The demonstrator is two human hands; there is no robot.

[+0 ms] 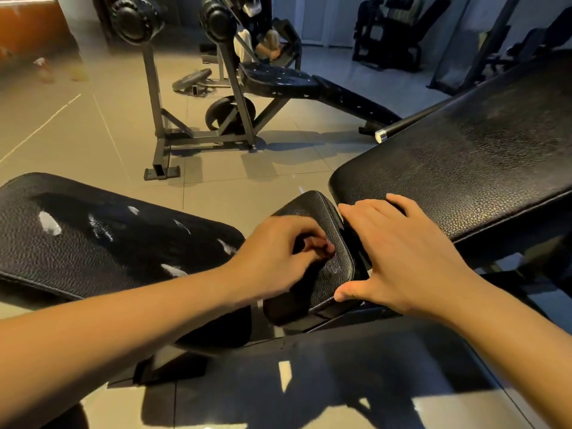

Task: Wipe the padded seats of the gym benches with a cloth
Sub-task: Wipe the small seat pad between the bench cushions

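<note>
A small black padded seat (335, 275) sits between two larger black pads. My left hand (278, 258) hovers over this seat with its fingers curled in; nothing shows inside them. My right hand (399, 252) lies spread, its fingers resting on the near end of the long inclined back pad (464, 156) and its thumb at the small seat's right edge. To the left lies another bench pad (93, 239) with worn white patches on its leather. No cloth is in view.
A bench with a rack (278, 78) stands further back on the tiled floor, with weight plates (230, 114) leaning at its frame and one more plate (192, 78) lying flat. A bar end (382, 136) pokes out beside the inclined pad. More gym machines stand at the back right.
</note>
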